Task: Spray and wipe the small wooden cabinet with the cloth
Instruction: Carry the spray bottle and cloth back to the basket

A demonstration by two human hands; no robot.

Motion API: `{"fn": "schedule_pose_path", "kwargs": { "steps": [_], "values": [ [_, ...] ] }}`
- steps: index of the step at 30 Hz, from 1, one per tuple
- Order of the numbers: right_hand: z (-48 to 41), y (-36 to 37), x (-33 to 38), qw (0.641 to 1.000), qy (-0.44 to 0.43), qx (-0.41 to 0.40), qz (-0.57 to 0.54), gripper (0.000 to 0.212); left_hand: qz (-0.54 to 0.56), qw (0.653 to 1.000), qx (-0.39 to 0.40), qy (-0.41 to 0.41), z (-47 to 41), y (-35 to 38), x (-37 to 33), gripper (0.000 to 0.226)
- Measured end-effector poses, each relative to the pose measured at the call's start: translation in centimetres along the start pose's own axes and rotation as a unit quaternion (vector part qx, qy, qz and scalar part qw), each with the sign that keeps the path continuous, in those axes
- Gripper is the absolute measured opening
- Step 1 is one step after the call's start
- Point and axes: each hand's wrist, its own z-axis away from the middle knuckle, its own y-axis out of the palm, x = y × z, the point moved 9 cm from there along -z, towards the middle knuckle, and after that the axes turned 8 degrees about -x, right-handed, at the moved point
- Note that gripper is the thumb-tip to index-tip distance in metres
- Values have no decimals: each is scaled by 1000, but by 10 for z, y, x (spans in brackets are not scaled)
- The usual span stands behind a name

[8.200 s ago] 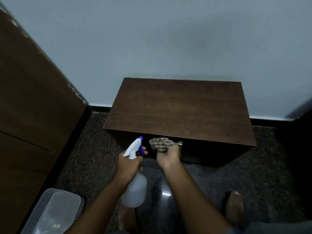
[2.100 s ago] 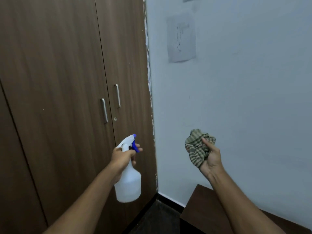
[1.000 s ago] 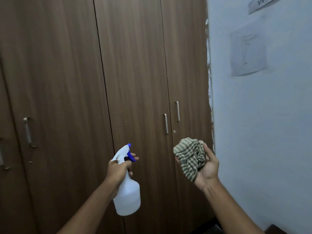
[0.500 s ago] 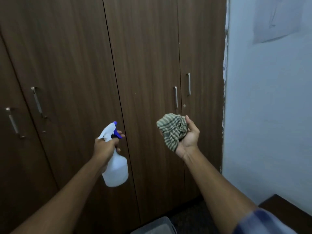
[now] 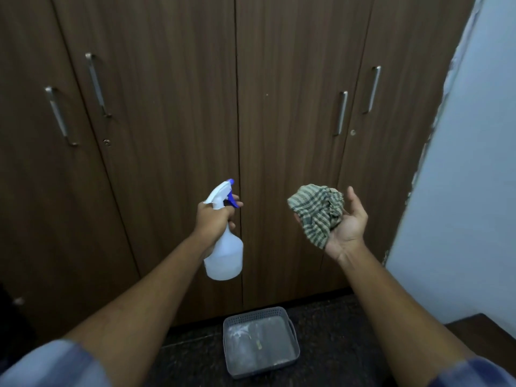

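A person stands facing a tall dark wooden wardrobe [image 5: 279,107], both arms stretched forward at about the same height. The left hand [image 5: 213,220] is clenched around the neck of a white spray bottle [image 5: 223,258], 1 finger resting on its blue trigger; the nozzle points up and toward the wardrobe doors. The right hand [image 5: 347,222] is turned palm up, and its fingers [image 5: 352,196] are loosely curled under a crumpled green checked cloth [image 5: 318,212], cupping it rather than squeezing it.

The small wooden cabinet [image 5: 483,331] shows only as 1 dark corner at the lower right edge of the view, below the pale wall [image 5: 469,191] and well apart from both hands. From the wardrobe it lies to the right and low, near the floor [image 5: 335,317]. It is down and to the right of the cloth hand, so the right hand is the nearer of the 2; the bottle hand is farther off, across the body. Neither the nozzle nor the cloth faces the cabinet now. How the cabinet's long axis runs cannot be told from the corner in view.

A grey plastic basket [image 5: 293,329] sits on the floor just in front of the wardrobe, between the 2 forearms.
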Motion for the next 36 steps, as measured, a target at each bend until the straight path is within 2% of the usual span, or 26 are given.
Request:
{"fn": "schedule_pose_path", "kwargs": {
  "steps": [13, 19, 23, 28, 36],
  "values": [
    [-32, -80, -37, 998, 17, -60, -5, 92, -23, 999, 10, -30, -41, 37, 103, 37],
    [-60, -126, -61, 994, 38, -105, -10, 93, -53, 998, 17, -16, -67, 56, 154, 37],
    [-74, -161, -87, 989, 55, -141, -5, 82, -95, 995, 21, 25, -82, 65, 197, 27],
    [-85, -222, -138, 975, 81, -208, 1, 70, -152, 986, 38, 53, -89, 70, 277, 26],
    [-101, -353, -234, 942, 147, -300, 23, 62, -150, 989, 17, -14, -97, 60, 445, 26]
  ]
}}
